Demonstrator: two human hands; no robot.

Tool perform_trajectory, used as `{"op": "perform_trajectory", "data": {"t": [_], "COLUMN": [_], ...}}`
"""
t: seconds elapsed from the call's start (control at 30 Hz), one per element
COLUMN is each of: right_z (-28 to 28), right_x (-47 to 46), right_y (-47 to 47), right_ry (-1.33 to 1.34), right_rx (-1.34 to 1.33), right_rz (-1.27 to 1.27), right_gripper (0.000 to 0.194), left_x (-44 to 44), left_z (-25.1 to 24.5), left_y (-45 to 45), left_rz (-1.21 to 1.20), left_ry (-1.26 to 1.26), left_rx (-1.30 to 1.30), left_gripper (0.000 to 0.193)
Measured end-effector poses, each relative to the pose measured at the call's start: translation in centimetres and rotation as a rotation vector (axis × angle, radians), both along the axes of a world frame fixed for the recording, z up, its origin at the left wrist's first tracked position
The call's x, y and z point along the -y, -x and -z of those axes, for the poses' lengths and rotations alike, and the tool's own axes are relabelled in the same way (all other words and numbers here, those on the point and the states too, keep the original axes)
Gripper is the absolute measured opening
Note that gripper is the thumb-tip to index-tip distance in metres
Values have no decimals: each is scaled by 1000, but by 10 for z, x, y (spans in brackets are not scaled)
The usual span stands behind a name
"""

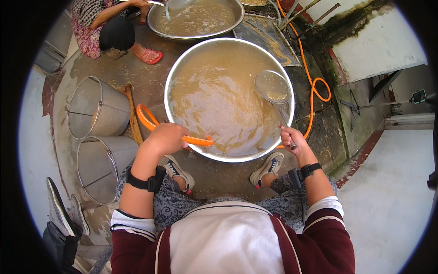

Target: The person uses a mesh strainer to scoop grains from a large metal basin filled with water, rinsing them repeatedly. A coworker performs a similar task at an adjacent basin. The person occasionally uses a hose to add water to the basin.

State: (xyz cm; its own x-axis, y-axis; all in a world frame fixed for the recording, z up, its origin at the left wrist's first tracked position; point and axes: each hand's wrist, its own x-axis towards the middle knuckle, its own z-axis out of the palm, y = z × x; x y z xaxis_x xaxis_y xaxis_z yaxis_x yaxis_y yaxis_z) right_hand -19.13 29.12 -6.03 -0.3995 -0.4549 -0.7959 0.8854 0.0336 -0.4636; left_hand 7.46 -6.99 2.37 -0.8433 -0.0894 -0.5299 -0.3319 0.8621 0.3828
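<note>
Between my feet and a second basin stands a wide metal basin (167,99) full of cloudy brown water. My left hand (168,138) grips an orange hose (196,140) near its end, which points over the basin's near left side. In my right hand (293,139) is the handle of a round mesh skimmer (272,85). The skimmer's head lies at the right side of the basin, at or near the water surface, with some pale grain-like bits in it. The water's surface is rippled; the basin's bottom is hidden.
Two metal buckets (114,116) lie tipped at the left, one holding grain, beside a wooden stick (131,113). A person (102,30) crouches by another large basin (240,20) behind. The orange hose loops along the right. A tripod (354,106) stands farther right.
</note>
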Motion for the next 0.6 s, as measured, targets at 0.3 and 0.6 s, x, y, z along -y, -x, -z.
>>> {"op": "perform_trajectory", "data": {"t": [0.3, 0.6], "right_z": [24, 45], "right_x": [95, 183], "right_y": [51, 36], "right_ry": [-37, -89], "right_rx": [-142, -344], "right_rz": [-149, -384], "right_gripper": [10, 12], "left_x": [2, 3], "left_z": [-2, -1], "left_y": [-1, -3], "left_rz": [-18, -8], "left_ry": [-6, 10], "left_rx": [-42, -78], "left_gripper": [23, 17]}}
